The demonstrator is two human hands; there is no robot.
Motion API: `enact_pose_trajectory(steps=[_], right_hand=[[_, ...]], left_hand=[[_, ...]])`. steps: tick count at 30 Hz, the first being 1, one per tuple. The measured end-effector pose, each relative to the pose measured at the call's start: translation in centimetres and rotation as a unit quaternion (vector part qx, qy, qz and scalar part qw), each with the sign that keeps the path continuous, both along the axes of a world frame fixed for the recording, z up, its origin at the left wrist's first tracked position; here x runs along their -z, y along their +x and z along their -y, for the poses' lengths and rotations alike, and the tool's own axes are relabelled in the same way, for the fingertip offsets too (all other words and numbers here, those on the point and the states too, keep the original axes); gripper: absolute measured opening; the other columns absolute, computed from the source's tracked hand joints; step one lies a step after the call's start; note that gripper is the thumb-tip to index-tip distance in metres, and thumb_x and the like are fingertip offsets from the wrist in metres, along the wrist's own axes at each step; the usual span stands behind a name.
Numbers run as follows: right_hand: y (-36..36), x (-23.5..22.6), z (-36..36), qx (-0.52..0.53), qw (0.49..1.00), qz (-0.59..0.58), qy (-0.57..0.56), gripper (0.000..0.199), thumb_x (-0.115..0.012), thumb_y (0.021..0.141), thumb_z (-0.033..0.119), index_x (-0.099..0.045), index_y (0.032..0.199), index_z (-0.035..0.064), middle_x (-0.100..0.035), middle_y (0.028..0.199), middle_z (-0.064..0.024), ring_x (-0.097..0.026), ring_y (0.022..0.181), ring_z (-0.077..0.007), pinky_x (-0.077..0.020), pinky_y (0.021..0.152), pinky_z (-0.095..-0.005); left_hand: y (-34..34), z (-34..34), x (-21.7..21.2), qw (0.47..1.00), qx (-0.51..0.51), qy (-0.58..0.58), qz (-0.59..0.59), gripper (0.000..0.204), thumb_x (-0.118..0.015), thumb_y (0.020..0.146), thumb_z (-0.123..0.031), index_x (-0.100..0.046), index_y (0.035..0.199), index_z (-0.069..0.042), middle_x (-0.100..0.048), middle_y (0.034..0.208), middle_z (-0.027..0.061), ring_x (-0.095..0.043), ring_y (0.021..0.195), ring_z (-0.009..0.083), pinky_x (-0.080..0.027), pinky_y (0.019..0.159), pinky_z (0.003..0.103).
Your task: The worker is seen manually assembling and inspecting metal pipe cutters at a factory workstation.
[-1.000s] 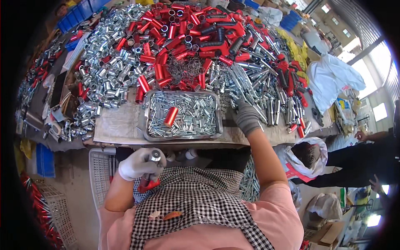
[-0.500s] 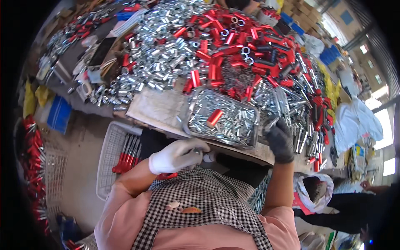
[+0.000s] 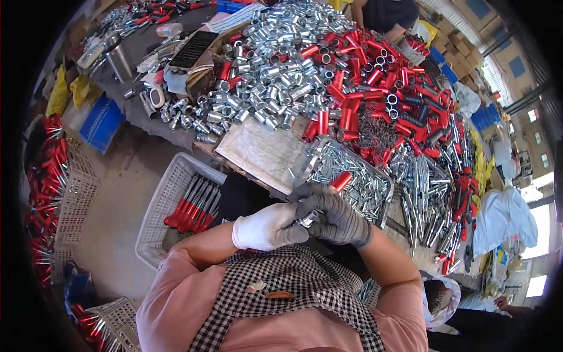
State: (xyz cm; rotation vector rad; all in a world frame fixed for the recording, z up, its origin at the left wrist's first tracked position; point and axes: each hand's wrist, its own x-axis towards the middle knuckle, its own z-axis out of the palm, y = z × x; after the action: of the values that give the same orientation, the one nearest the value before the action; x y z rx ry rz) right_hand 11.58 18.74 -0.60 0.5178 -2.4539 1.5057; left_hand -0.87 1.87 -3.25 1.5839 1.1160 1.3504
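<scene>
In front of my checked apron, my left hand (image 3: 267,227) in a white glove and my right hand (image 3: 337,218) in a grey glove meet. Both are closed around a small shiny silver metal part (image 3: 309,219); fingers cover much of it, so its full shape is hidden. Just beyond my right hand stands a metal tray (image 3: 389,196) of small silver pins (image 3: 366,190). A short red tube (image 3: 341,181) lies on those pins. Left of the tray, a pale worn board (image 3: 261,149) rests at the bench edge.
Silver sleeves (image 3: 270,88) and red tubes (image 3: 349,117) are heaped across the bench. Metal rods (image 3: 416,205) lie at right. A white basket (image 3: 153,226) at lower left holds red-handled tools (image 3: 190,205). Another person (image 3: 387,14) is at the far side.
My right hand has come from the rods right of the tray, leftward to my left hand, and now grips the silver part with it. The view has shifted.
</scene>
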Motion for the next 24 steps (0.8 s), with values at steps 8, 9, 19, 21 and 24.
enact_pose_trajectory(steps=[8,9,19,21,24], right_hand=[[-12.2,-0.5,-6.4,0.293,0.906,0.193,0.236,0.07,-0.073,0.08,0.041,-0.051,0.136,0.0052,-0.066,0.11,-0.017,-0.066,0.101,-0.0275,-0.0529,0.083,-0.0433],[-14.1,0.5,-6.8,0.279,0.877,0.164,0.355,0.072,-0.073,0.08,0.044,-0.051,0.136,0.0053,-0.065,0.11,-0.0194,-0.066,0.101,-0.0307,-0.0526,0.083,-0.0446],[-20.3,4.5,-4.8,0.333,0.837,0.258,0.349,0.07,-0.077,0.073,0.039,-0.053,0.126,-0.0008,-0.068,0.104,-0.0236,-0.068,0.096,-0.0336,-0.054,0.082,-0.0426],[-16.5,4.5,-6.0,0.29,0.928,0.228,-0.046,0.06,-0.072,0.081,0.024,-0.05,0.132,0.001,-0.066,0.1,-0.0153,-0.066,0.089,-0.0231,-0.0539,0.076,-0.0378],[-8.4,-0.7,-3.9,0.203,0.874,0.207,-0.39,0.042,-0.063,0.089,0.013,-0.052,0.129,0.0032,-0.061,0.093,-0.0071,-0.06,0.08,-0.0154,-0.052,0.072,-0.0317]], left_hand=[[-0.4,1.1,0.7,0.976,-0.164,0.003,-0.145,0.024,-0.068,0.084,-0.015,-0.058,0.099,0.001,-0.062,0.086,0.019,-0.063,0.077,0.0387,-0.049,0.068,0.044],[-0.3,0.8,0.8,0.977,-0.168,0.014,-0.133,0.025,-0.069,0.083,-0.016,-0.058,0.098,0.0,-0.062,0.084,0.0193,-0.062,0.076,0.0395,-0.049,0.067,0.044],[0.0,0.4,0.6,0.988,-0.1,-0.014,-0.115,0.033,-0.071,0.085,-0.033,-0.061,0.101,-0.006,-0.066,0.088,0.0165,-0.066,0.08,0.0361,-0.052,0.071,0.043],[0.3,0.3,0.2,0.985,-0.14,-0.047,-0.093,0.032,-0.074,0.077,-0.022,-0.061,0.096,-0.001,-0.063,0.08,0.0177,-0.064,0.075,0.0362,-0.05,0.067,0.041],[-0.1,0.4,1.8,0.983,-0.119,-0.094,-0.1,0.034,-0.074,0.076,-0.021,-0.064,0.1,-0.001,-0.063,0.081,0.0183,-0.064,0.074,0.0348,-0.05,0.069,0.04]])
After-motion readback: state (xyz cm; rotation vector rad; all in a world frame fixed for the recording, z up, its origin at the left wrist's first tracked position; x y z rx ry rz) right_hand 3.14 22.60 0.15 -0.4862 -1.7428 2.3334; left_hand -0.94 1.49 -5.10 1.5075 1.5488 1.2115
